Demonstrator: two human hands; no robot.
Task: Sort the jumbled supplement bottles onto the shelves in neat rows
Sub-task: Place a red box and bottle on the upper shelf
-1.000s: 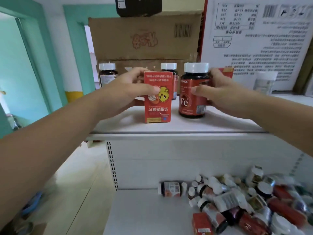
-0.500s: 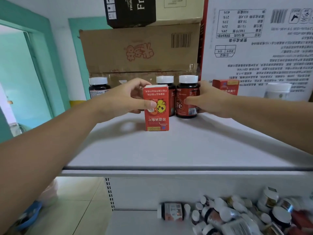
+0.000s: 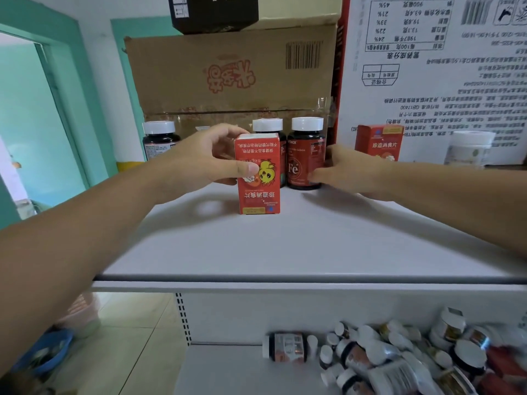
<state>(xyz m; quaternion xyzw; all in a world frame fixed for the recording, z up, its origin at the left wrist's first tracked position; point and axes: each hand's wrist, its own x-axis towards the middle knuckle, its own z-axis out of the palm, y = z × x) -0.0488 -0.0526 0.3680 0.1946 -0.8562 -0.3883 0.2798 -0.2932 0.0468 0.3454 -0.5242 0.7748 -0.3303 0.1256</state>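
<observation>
On the white top shelf point(image 3: 299, 246) my left hand point(image 3: 205, 161) grips a red carton point(image 3: 258, 192) with a yellow chick, which stands upside down on the shelf. My right hand point(image 3: 348, 173) holds a dark Fe bottle point(image 3: 303, 155) with a white cap from its right side. A second white-capped bottle point(image 3: 268, 126) stands behind the carton. Another dark bottle point(image 3: 159, 138) stands at the back left. A second red carton point(image 3: 379, 142) and a white jar point(image 3: 467, 148) stand at the back right. A jumbled pile of bottles point(image 3: 393, 360) lies on the lower shelf.
Cardboard boxes point(image 3: 228, 69) are stacked against the wall behind the shelf, and a large white printed carton point(image 3: 433, 67) stands at the right. A teal doorway point(image 3: 42, 109) opens at the left. A blue bowl point(image 3: 45, 352) sits on the tiled floor below.
The view has risen and shows more of the top shelf. Both hands have pushed the red carton and the Fe bottle farther back on the shelf, toward the rear row.
</observation>
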